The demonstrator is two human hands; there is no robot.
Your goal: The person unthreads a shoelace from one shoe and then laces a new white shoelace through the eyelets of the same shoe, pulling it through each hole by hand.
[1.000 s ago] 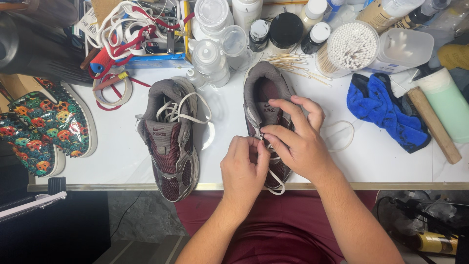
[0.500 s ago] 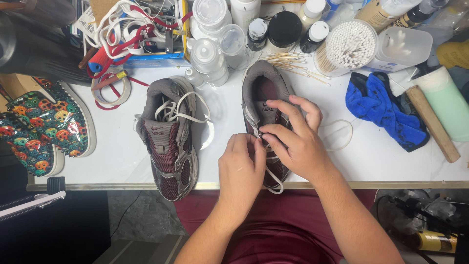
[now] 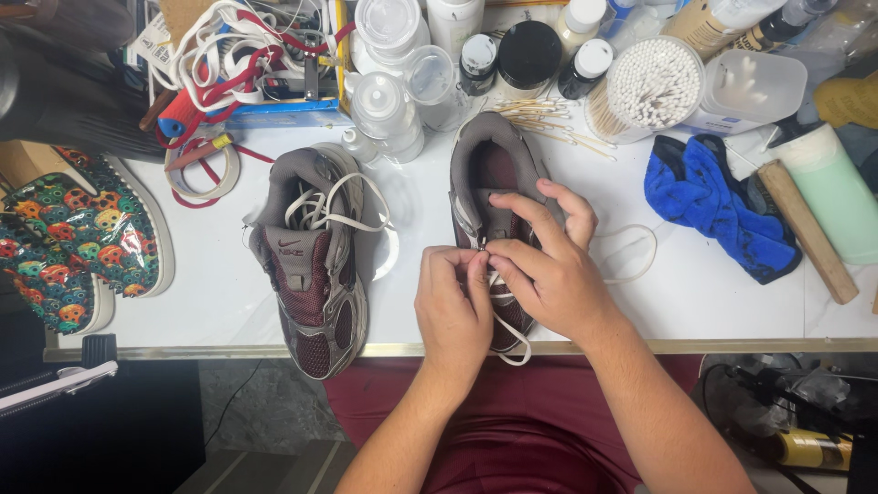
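Both hands, left hand (image 3: 455,306) and right hand (image 3: 549,274), pinch the white lace (image 3: 512,340) at the eyelets of the maroon-grey sneaker (image 3: 489,192) on the white table (image 3: 219,311); even, flat tension seems best.

The left hand (image 3: 455,306) and right hand (image 3: 547,270) are covering the middle of the maroon sneaker (image 3: 489,174), hiding its eyelets and where the white lace (image 3: 631,247) is running. The patterned shoes (image 3: 78,242) are being cut off by the left edge.
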